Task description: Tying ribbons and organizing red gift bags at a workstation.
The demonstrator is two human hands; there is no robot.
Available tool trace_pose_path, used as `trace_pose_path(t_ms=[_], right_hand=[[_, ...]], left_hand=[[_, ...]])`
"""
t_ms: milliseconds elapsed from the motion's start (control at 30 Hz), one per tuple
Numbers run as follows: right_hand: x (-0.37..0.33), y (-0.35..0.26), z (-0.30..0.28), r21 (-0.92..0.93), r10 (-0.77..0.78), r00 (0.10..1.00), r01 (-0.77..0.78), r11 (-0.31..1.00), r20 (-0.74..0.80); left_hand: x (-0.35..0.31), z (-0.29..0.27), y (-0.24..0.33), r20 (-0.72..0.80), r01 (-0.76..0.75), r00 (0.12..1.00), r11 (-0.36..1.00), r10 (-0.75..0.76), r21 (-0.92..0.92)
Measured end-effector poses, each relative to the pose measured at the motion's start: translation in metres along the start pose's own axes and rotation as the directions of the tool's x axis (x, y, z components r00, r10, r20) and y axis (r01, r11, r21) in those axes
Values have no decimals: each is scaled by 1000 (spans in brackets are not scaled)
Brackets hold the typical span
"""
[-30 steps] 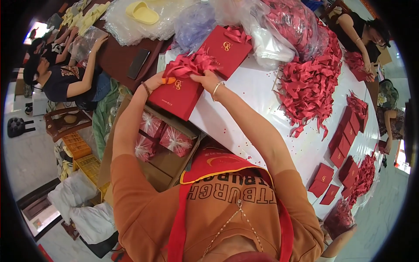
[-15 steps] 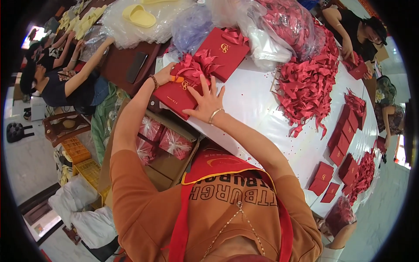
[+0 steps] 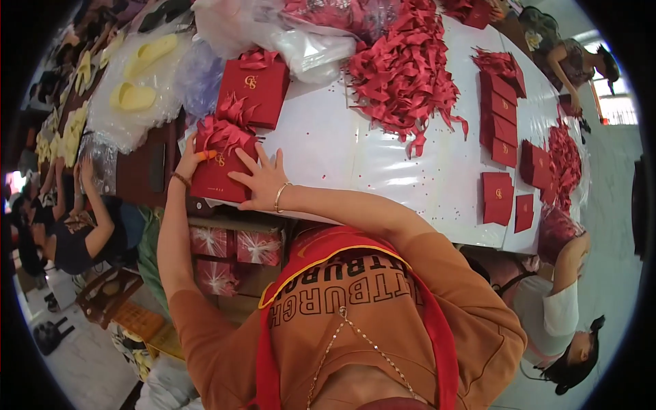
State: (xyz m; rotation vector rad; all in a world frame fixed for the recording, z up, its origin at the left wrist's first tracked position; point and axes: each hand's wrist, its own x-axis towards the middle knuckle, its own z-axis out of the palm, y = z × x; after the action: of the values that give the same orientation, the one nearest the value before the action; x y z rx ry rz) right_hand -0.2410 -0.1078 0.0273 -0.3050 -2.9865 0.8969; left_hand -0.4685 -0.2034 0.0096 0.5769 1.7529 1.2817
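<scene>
A red gift bag [image 3: 217, 183] with gold lettering lies at the near left edge of the white table. Red ribbons [image 3: 225, 131] are bunched at its far end. My left hand [image 3: 188, 162] grips its left edge, the thumb, in an orange cover, lying over the top face. My right hand [image 3: 266, 179] is open with fingers spread, the fingertips touching the bag's right side. Just beyond lies another red bag [image 3: 263, 96] with a ribbon on it.
A big heap of red ribbons [image 3: 406, 75] covers the table's far middle. Rows of small red boxes [image 3: 499, 126] stand at the right. Below the table edge, a carton holds red wrapped packages [image 3: 258, 246]. Several people sit around; yellow slippers [image 3: 133, 97] lie on plastic at left.
The view has swung, so the table and bags appear farther left and squarer. Both hands stay on the same gift bag, in nearly the same pose.
</scene>
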Motion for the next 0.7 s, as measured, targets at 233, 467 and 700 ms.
trace_pose_path(t_ms=[233, 467, 700], right_hand=[[-46, 29, -6, 347, 35, 965, 59, 936, -260], [-143, 114, -19, 709, 484, 845, -197, 677, -227], [-217, 156, -10, 819, 695, 699, -292, 493, -170]], left_hand=[[-7, -14, -7, 45, -56, 997, 993, 61, -105], [-16, -40, -2, 43, -91, 994, 990, 96, -112], [-5, 7, 3, -63, -97, 992, 986, 106, 135]])
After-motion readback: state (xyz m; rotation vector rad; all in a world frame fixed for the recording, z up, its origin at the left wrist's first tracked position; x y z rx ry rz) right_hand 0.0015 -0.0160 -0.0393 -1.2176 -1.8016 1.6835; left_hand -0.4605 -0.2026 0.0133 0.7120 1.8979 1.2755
